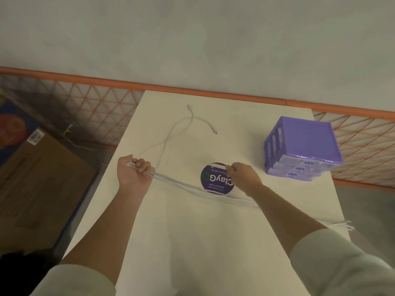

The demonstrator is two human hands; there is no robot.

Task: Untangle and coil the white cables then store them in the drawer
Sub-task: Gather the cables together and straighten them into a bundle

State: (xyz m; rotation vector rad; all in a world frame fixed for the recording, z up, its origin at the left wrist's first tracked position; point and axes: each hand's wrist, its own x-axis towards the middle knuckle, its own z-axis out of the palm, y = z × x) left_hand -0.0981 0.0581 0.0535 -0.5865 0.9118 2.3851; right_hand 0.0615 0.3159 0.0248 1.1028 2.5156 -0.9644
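A white table (213, 242) fills the view, set against a pale wall. On its far right corner sits a purple drawer unit (302, 147), drawers closed. Left of the unit lies a round purple sticker (215, 180). The left hand (134, 170), farther left of the unit, is fisted around a bundle of white cables (188, 185) running rightward under the right forearm. The right hand (241, 175) pinches a strand over the sticker. Loose cable ends (192, 121) lie beyond.
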